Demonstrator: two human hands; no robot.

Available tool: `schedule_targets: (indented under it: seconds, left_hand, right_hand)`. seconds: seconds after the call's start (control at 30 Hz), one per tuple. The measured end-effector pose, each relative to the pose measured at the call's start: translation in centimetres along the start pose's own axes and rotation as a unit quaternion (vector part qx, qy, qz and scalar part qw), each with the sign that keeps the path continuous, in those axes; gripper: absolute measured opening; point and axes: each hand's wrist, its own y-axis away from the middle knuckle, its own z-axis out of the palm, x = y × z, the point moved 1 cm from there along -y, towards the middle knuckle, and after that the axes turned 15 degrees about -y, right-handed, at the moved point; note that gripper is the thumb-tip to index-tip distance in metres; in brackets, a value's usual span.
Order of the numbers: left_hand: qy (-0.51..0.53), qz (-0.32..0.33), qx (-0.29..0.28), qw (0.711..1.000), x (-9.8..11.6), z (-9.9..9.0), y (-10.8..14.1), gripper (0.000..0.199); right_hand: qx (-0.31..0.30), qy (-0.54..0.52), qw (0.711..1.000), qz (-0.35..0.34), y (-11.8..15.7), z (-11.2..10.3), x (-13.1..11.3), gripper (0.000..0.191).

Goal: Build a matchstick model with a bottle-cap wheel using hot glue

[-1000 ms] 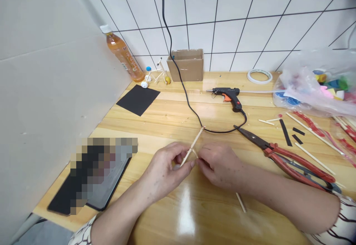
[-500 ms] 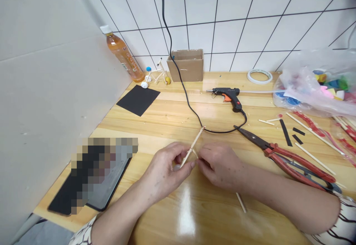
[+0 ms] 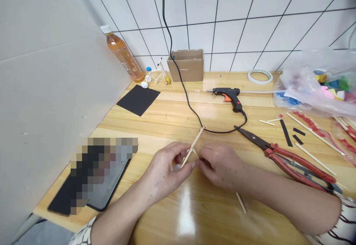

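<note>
Between thumb and fingers, my left hand (image 3: 171,167) grips a small frame of joined thin wooden sticks (image 3: 197,140), which slants up and away over the table. My right hand (image 3: 218,165) pinches the end of a short stick that branches off this frame; the fingertips partly hide it. Both hands are close together, almost touching. Another loose wooden stick (image 3: 241,202) lies below my right wrist, partly covered by it. A whitish round part shows under my left fingers, too hidden to name.
Red-handled pliers (image 3: 300,165) lie by my right forearm. Beyond are a glue gun (image 3: 229,95) with its black cord, a tape roll (image 3: 259,76), a cardboard box (image 3: 185,68), a small stick tricycle (image 3: 157,75), a bottle (image 3: 122,54), black card (image 3: 138,100) and a plastic bag (image 3: 314,89).
The stick frame has turned very slightly in my hands, so its two sticks show a little more apart. Everything else looks the same.
</note>
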Motion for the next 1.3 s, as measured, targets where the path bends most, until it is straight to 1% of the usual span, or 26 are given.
schedule_targets:
  seconds: [0.33,0.63,0.93,1.17,1.3]
  left_hand:
    - [0.003,-0.01,0.011,1.0,0.08,-0.1,-0.05,0.027]
    - [0.004,-0.006,0.017,1.0,-0.02,-0.01,-0.08,0.028]
    - [0.009,-0.007,0.006,1.0,0.05,-0.04,-0.09,0.027]
    - [0.015,-0.003,0.011,1.0,0.09,-0.06,-0.13,0.026]
    - [0.015,0.004,0.001,1.0,0.09,-0.11,-0.15,0.025]
  right_hand:
    - [0.004,0.003,1.0,-0.005,0.04,0.02,0.06,0.017]
    - [0.006,0.007,1.0,-0.007,0.05,0.03,0.09,0.017]
    - [0.01,0.003,1.0,-0.01,0.02,0.06,0.05,0.017]
    - [0.008,0.0,1.0,-0.017,0.03,0.1,0.2,0.015]
    - [0.008,0.01,1.0,-0.018,0.03,0.13,0.21,0.016]
